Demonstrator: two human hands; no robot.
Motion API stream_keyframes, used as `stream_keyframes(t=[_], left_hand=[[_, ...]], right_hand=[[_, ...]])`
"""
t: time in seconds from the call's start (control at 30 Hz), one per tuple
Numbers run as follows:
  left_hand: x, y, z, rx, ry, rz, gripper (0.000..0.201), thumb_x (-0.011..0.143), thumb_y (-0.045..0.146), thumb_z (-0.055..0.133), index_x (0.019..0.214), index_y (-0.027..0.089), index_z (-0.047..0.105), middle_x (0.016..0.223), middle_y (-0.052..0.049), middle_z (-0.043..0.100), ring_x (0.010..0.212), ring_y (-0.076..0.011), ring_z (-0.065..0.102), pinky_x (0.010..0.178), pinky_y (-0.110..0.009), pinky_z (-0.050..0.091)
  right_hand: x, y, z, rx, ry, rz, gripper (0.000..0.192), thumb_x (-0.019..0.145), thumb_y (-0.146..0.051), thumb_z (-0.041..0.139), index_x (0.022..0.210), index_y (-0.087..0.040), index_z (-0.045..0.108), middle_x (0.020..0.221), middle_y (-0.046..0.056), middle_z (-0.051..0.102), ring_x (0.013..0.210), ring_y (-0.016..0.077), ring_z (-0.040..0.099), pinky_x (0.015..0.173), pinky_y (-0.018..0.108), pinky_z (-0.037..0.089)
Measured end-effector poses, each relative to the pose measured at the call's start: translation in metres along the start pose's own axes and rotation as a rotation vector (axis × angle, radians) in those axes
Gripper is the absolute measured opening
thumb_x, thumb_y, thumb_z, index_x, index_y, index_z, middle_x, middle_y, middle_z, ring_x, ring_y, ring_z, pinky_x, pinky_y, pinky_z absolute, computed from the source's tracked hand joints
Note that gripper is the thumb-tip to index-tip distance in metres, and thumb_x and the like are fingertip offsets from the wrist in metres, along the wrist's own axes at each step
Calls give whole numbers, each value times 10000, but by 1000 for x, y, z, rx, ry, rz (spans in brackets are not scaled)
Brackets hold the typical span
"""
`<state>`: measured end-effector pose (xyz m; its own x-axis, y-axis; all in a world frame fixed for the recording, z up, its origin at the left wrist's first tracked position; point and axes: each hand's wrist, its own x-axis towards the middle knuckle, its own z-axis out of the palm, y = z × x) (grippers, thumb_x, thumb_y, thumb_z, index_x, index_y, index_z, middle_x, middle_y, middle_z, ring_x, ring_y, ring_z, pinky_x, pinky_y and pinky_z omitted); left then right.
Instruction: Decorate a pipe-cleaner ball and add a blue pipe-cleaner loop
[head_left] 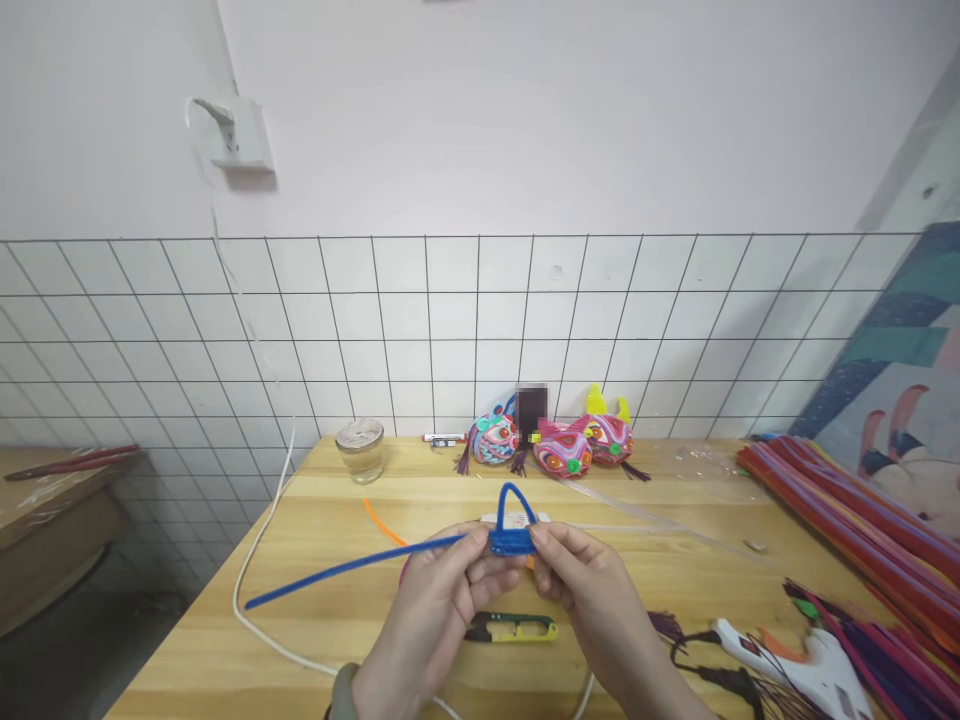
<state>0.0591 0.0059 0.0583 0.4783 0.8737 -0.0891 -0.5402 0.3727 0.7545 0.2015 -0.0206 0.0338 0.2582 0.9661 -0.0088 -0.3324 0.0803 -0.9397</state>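
Between both hands is a blue pipe cleaner [512, 542], wound into a short flat bundle with a pointed loop standing up from it. One long straight end stretches out to the left. My left hand [450, 590] pinches the bundle's left side, thumb on top. At its right side, my right hand [585, 575] is closed on the bundle between thumb and fingers. Below the hands lie yellow-and-black thread snips [514, 628], partly behind the left hand. An orange pipe cleaner [384, 522] runs behind the left hand, mostly hidden.
Colourful stuffed-looking ornaments [566, 445] stand against the tiled wall. A glass jar [360, 448] sits back left, with a marker [444, 437] beyond it. A white hot glue gun [802, 665] and bundles of pipe cleaners [847, 530] lie right. A white cable [244, 585] crosses the table's left side.
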Motion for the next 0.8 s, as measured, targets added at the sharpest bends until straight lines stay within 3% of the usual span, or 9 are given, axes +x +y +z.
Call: stream_keyframes(t=[0.47,0.8], left_hand=[[-1,-1,-3,-34,-94,-34,128,787,183,579,760,116,684,779,-89,697,701,-148,616,601,-239,486],[0,0,-2,-41,-114,-49,138,778,224,591,731,130,681,738,-67,666,679,-143,593,593,-236,471]], right_hand=[[-3,-6,6,122,-101,73,273,643,-385,732,681,-129,644,475,-40,530,417,41,391,461,164,313],[-4,-8,8,92,-78,85,286,606,-403,747,669,-138,657,471,-33,529,414,54,382,449,182,293]])
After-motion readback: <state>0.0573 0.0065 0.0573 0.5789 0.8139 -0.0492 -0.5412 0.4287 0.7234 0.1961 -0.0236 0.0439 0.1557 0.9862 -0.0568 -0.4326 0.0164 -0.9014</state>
